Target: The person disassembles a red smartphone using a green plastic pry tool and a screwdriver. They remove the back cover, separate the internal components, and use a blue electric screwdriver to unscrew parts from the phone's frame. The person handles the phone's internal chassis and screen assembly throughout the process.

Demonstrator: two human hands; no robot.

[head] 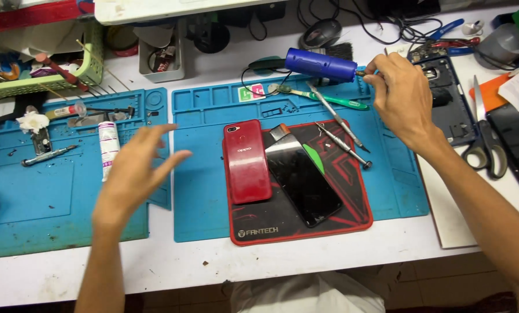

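Blue plastic, a stubby cylinder-shaped tool (321,64), lies near the back edge of the desk (213,264), and the right hand (401,98) pinches the small metal tip at its right end between thumb and fingertips, the rest of the fingers curled loosely. Just beside that hand, toward the middle of the desk, a green-handled brush (323,97) and two slim metal screwdrivers (337,119) lie slanted across the back of the larger blue work mat (207,191).

The left hand (135,174) hovers open and empty, fingers spread and blurred, over the seam between the larger mat and the smaller blue mat (33,197) at the desk's left side. A white tube (107,148) lies just beyond its fingertips, and a small screwdriver (48,155) rests further left on the same mat.

Between the two hands, a red-and-black pad (352,203) sits on the larger mat near the front edge of the desk. On it lie a red phone back cover (246,160), camera end toward the back, and touching its right side a black phone screen (306,179), tilted.

Off the mat's right edge, scissors (485,139) lie near the right side of the desk. At the back left corner stands a green basket (94,61), with a grey tray (164,58) to its right and a computer mouse (321,32) further along the back edge.
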